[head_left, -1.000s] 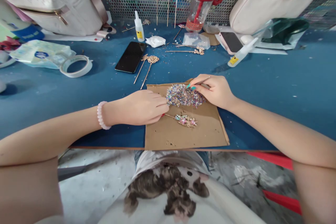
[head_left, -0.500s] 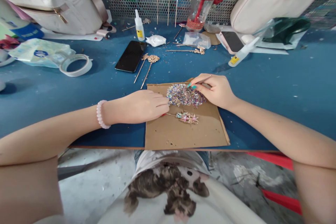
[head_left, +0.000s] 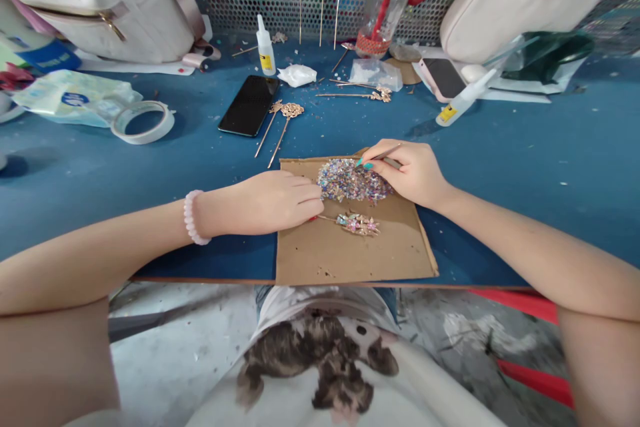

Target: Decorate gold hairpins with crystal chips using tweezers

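Observation:
My left hand [head_left: 285, 201] is closed on the stem of a hairpin [head_left: 359, 223], whose gold head carries pink and pale blue stones. That head hovers over or rests on a piece of cardboard [head_left: 350, 260]; I cannot tell which. Just behind it lies a heaped patch of small glittering rhinestones [head_left: 345, 180]. Pinched in my right hand [head_left: 407, 170] are thin metal tweezers [head_left: 387, 152], their tips down at the rhinestones. Whether a stone is between the tips is too small to see.
Bare gold hairpins [head_left: 285, 123] lie beside a black phone [head_left: 249, 105]. Behind are a glue bottle [head_left: 265, 50], a tape roll [head_left: 143, 123], and a cup [head_left: 377, 7] by the perforated panel. Another glue bottle [head_left: 463, 101] leans at the right. Bags [head_left: 135, 7] stand at the back corners.

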Demonstrator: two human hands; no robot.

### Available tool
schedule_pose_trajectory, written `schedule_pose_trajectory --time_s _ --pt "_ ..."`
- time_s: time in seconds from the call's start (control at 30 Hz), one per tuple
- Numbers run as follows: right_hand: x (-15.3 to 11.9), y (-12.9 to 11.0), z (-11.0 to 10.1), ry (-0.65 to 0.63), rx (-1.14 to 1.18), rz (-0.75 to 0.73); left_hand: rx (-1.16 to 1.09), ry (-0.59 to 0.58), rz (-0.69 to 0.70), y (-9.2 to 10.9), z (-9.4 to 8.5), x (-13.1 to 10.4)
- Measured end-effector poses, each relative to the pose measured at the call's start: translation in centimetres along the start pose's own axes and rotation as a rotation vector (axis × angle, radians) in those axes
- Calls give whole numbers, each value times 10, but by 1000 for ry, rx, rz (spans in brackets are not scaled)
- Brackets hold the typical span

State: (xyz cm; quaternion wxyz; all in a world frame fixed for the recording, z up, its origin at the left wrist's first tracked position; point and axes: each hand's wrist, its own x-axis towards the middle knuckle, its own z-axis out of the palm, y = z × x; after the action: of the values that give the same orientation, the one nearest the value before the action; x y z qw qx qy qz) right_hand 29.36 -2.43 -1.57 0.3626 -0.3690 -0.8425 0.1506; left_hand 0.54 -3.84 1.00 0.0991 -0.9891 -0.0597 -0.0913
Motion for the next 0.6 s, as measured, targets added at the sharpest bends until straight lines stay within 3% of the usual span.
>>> schedule_pose_trajectory --time_s 0.6 --pt "2 -1 2 -4 42 108 -3 -42 -12 1 0 0"
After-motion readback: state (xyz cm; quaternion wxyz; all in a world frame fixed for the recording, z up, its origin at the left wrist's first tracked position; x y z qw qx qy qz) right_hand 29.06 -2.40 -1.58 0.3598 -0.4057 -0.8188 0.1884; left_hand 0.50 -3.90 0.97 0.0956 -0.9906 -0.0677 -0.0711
